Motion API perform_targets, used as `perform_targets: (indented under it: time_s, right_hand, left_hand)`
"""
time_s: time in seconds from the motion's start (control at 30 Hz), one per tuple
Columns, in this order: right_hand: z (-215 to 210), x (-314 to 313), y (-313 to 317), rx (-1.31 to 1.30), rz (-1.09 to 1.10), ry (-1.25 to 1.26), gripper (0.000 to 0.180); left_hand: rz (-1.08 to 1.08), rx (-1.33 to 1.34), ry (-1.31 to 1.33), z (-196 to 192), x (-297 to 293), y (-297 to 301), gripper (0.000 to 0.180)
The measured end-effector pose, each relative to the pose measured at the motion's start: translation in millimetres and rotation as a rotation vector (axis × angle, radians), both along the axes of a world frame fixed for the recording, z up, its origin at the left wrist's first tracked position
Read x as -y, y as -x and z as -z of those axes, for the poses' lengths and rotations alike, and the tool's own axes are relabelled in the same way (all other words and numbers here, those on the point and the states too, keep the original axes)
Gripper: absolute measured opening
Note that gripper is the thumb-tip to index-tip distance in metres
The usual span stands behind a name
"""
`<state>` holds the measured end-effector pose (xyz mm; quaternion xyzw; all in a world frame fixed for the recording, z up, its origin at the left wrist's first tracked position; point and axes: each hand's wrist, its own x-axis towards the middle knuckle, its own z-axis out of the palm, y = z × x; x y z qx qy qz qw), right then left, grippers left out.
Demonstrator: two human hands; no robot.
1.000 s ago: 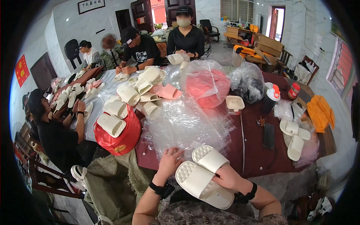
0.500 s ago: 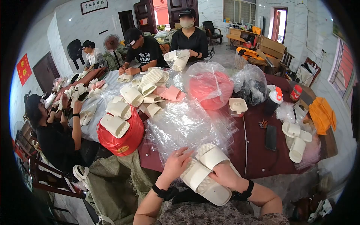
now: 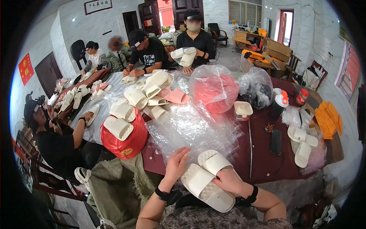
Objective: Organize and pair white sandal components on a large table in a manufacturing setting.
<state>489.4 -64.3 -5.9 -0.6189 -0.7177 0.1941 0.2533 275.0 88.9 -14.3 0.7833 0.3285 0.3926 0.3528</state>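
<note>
Slippers (image 3: 199, 180), cream pr: lying side by side btwn L hand (image 3: 176, 164) & R hand (image 3: 230, 181), overlapping near edge of maroon surface (image 3: 263, 164) in view. Gripping pr w/ R hand from the right, hiding fingers in or under right one (can't tell which). Holding L hand apart from R hand, loosely extended, just beside left one; can't tell if touching. Seeing clear plastic bags (image 3: 194, 129) lying flat just beyond L hand, plus red bundle (image 3: 135, 142) farther L. Also seeing dark phone (image 3: 276, 142) & another cream pr (image 3: 303, 154) to R, well apart.
</note>
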Motion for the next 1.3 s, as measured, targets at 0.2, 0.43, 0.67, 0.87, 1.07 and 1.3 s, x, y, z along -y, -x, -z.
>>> perform_targets:
  time_s: [0.2, 0.43, 0.67, 0.87, 1.07, 1.3]
  right_hand:
    - [-9, 5, 1, 0.037, 0.098, 0.070, 0.036]
    - [7, 11, 3, -0.037, -0.042, 0.071, 0.034]
    - [15, 7, -7, 0.074, 0.107, 0.076, 0.037]
    - [3, 1, -1, 0.074, 0.068, 0.048, 0.035]
    - [-7, -16, 4, 0.108, 0.155, -0.052, 0.032]
    - [-3, -44, 7, 0.213, 0.164, -0.227, 0.023]
  left_hand:
    - [-0.085, 0.101, 0.039, 2, 8, -5, 0.030]
    - [-0.156, 0.345, 0.413, 8, 4, -2, 0.030]
    - [-0.023, -0.324, -0.126, -11, 15, 14, 0.036]
    - [0.065, -0.517, -0.259, -10, 21, 4, 0.042]
    - [0.076, -0.343, -0.532, -25, 29, -22, 0.038]
    - [0.282, -0.122, -0.272, -45, 37, -42, 0.038]
